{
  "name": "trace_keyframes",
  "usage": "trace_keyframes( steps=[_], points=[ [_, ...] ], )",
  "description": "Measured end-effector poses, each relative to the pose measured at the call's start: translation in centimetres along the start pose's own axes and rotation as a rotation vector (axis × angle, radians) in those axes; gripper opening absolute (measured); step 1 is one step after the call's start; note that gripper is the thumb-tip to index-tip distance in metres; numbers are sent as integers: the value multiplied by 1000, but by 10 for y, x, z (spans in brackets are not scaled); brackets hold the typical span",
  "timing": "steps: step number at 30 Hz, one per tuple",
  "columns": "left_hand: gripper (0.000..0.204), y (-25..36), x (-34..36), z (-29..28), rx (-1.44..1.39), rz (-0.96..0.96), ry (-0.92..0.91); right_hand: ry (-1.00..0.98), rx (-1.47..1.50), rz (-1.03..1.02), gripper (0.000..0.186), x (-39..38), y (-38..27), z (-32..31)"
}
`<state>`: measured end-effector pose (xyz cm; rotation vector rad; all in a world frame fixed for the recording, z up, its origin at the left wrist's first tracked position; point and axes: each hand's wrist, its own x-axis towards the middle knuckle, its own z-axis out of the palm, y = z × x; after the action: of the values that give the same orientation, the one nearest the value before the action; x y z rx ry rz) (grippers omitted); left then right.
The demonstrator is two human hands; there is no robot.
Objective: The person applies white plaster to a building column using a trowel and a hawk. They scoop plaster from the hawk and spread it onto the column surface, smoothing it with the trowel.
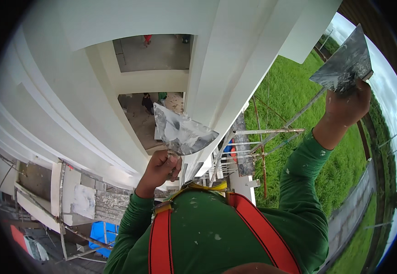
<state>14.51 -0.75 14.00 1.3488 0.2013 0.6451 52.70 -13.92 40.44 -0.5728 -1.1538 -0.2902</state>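
My left hand (pixel 160 169), in front of my chest, is closed round the short handle of a wide putty knife (pixel 184 133). White filler smears its broad metal blade, which points up and away from me. Raised out to the right, my right hand (pixel 346 106) grips a second putty knife (pixel 343 63) close to its blade. That blade is triangular, grey and streaked with filler, and it stands near a pale wall edge without plainly touching it. The white wall (pixel 162 20) with its long moulded ledges fills the space ahead and to the left.
Two openings (pixel 155 52) in the wall show floors with people inside. Scaffold pipes (pixel 276 131) stand to the right above green grass (pixel 344 169). At lower left are more scaffolding, planks (pixel 111 204) and a blue tarp (pixel 101 235). Red harness straps (pixel 264 228) cross my chest.
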Motion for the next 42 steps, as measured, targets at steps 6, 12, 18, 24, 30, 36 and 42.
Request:
trace_keyframes(
  steps=[6, 12, 18, 24, 30, 36, 42],
  points=[
    [39, -29, -23, 30, 227, -336, -16, 22, 202, 0, 22, 0, -35, 36],
    [42, -31, -36, 26, 107, -365, -7, 201, -1624, -1351, 49, 29, -34, -63],
    [45, -44, -37, 29, 59, -356, 3, 182, -1588, -1303, 38, 20, -27, -80],
    [40, -39, -34, 32, 179, -366, -70, 82, -1560, -1135, 39, 13, -14, -114],
    [40, -36, -31, 35, 271, -362, -79, 17, -1673, -909, 39, -10, 3, -130],
    [37, -36, -27, 33, 263, -375, -87, -19, -1788, -771, 38, -21, 13, -152],
    [36, -36, -27, 33, 241, -428, -54, -71, -1756, -826, 36, -18, 18, -155]
  ],
)
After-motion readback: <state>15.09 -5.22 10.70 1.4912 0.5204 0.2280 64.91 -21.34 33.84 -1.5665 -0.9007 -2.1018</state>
